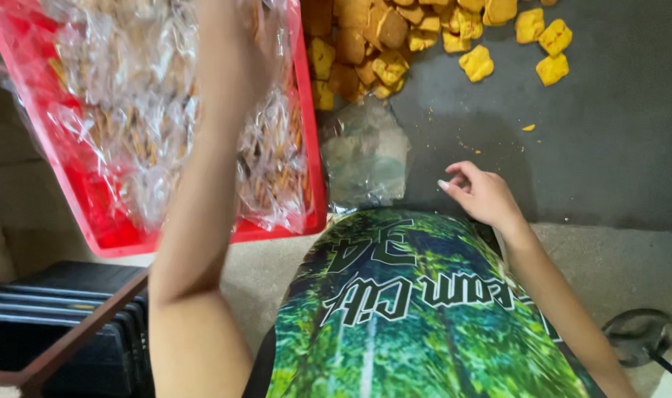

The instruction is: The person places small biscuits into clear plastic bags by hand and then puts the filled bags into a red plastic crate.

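My left hand (236,44) reaches far forward over a red plastic crate (70,199) filled with clear bags of brownish snacks (129,110). The hand is blurred against the bags, and I cannot make out whether it grips one. My right hand (482,194) rests at the near edge of a dark grey table top (616,147), fingers loosely curled and apart, with nothing in it. A pile of yellow-orange square snack pieces (384,44) lies on the table beyond it. A flat stack of empty clear bags (365,155) sits between the crate and my right hand.
Several loose snack pieces (542,44) and crumbs are scattered at the table's far right. Dark stacked trays in a brown frame (48,324) stand at lower left. A round dark metal object (638,335) lies on the pale floor at lower right.
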